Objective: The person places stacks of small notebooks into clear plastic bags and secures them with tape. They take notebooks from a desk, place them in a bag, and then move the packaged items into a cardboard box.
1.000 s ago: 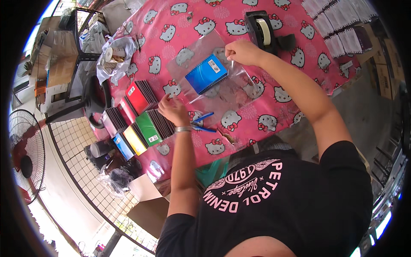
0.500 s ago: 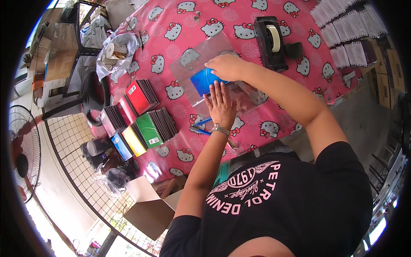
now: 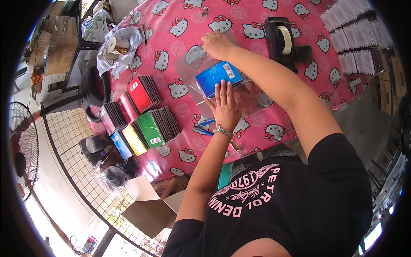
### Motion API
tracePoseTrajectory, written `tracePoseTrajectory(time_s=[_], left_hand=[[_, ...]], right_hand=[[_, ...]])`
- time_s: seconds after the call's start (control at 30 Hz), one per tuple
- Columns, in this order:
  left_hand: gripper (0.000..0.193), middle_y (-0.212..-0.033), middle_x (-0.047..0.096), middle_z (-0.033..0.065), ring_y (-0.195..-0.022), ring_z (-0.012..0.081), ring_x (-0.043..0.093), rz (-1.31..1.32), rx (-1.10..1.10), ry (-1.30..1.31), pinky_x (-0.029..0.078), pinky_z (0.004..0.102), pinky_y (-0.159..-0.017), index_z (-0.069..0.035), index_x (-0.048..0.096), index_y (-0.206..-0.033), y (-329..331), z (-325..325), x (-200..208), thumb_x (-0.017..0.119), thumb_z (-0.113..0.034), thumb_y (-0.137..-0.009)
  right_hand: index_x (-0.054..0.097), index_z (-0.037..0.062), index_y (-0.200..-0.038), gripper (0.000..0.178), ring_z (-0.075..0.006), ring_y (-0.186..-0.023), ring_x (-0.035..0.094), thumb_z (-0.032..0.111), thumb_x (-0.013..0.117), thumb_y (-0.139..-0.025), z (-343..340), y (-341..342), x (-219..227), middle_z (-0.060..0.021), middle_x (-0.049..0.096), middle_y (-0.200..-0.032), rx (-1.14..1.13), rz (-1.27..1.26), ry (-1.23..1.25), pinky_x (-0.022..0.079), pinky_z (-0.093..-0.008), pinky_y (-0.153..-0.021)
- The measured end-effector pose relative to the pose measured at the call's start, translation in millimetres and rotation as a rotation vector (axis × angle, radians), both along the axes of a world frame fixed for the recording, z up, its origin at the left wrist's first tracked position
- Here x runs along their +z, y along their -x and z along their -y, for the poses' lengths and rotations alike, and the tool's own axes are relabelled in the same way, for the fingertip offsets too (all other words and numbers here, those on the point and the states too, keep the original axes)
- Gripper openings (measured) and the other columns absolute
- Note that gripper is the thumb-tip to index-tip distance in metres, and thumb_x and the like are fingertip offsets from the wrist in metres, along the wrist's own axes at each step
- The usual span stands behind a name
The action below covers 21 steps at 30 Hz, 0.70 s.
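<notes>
A blue spiral notebook point(image 3: 214, 80) lies on a clear plastic sheet point(image 3: 187, 68), its coil along the upper left side. My left hand point(image 3: 227, 110) rests flat with fingers spread, fingertips on the notebook's near edge and palm over the plastic. Beyond the notebook, my right hand point(image 3: 217, 45) has its fingers curled at the far edge of the sheet; the fingertips are partly hidden. Just left of my left wrist lies a blue-handled cutting tool point(image 3: 204, 128), partly covered by the plastic.
Stacks of spiral notebooks, including green ones point(image 3: 153, 132) and red ones point(image 3: 141, 95), stand at left. A black tape dispenser point(image 3: 274, 40) sits at far right, near rows of wrapped notebooks point(image 3: 357, 38). A white plastic bag point(image 3: 121, 47) is at far left; an open carton point(image 3: 147, 214) stands below the table.
My right hand has moved from the notebook away to the sheet's far edge, uncovering the notebook's upper right part. My left hand stays on the near edge. The whole view has shifted slightly.
</notes>
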<state>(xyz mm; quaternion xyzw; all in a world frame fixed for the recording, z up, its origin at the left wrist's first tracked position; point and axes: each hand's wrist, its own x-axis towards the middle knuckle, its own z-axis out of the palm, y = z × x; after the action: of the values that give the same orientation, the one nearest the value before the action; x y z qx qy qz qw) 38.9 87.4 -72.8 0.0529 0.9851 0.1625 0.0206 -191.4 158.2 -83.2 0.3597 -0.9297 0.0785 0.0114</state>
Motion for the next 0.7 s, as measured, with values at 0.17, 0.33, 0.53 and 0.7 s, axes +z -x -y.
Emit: tracePoseTrajectory(time_s=[0.17,0.33,0.53,0.7], left_hand=[[0.069,-0.155,0.025,0.0063,-0.145,0.025,0.018,-0.026,-0.012,-0.039,0.001,0.0665,-0.109,-0.014,0.03,-0.147,1,0,0,0.057,-0.034,-0.086],[0.074,-0.154,0.027,0.0066,-0.144,0.0257,0.02,-0.034,-0.043,-0.037,0.004,0.0647,-0.11,-0.016,0.031,-0.146,3,7,-2,0.062,-0.037,-0.082],[0.073,-0.153,0.029,0.0058,-0.143,0.0253,0.022,-0.006,-0.053,-0.036,0.002,0.0671,-0.109,-0.016,0.033,-0.145,3,11,4,0.064,-0.036,-0.082],[0.071,-0.152,0.03,0.0036,-0.142,0.0227,0.025,-0.007,-0.041,0.016,-0.004,0.0707,-0.105,-0.017,0.036,-0.144,4,9,11,0.064,-0.035,-0.081]], right_hand=[[0.07,0.0132,-0.08,0.01,-0.0202,-0.105,0.054,0.02,0.063,-0.077,-9,3,-6,-0.0021,0.059,-0.096,-0.082,-0.037,0.115,0.041,-0.0404,-0.089],[0.07,0.0152,-0.081,0.01,-0.0206,-0.104,0.055,0.021,0.061,-0.081,-5,8,-8,-0.0022,0.06,-0.097,-0.006,-0.044,0.076,0.04,-0.0427,-0.089],[0.068,0.0147,-0.082,0.009,-0.0195,-0.104,0.054,0.019,0.061,-0.08,-8,8,5,-0.0016,0.059,-0.096,-0.109,0.09,0.151,0.04,-0.0416,-0.089],[0.067,0.0148,-0.085,0.01,-0.0184,-0.105,0.053,0.018,0.059,-0.081,-7,10,-2,-0.0015,0.058,-0.097,-0.018,-0.037,0.026,0.04,-0.0409,-0.09]])
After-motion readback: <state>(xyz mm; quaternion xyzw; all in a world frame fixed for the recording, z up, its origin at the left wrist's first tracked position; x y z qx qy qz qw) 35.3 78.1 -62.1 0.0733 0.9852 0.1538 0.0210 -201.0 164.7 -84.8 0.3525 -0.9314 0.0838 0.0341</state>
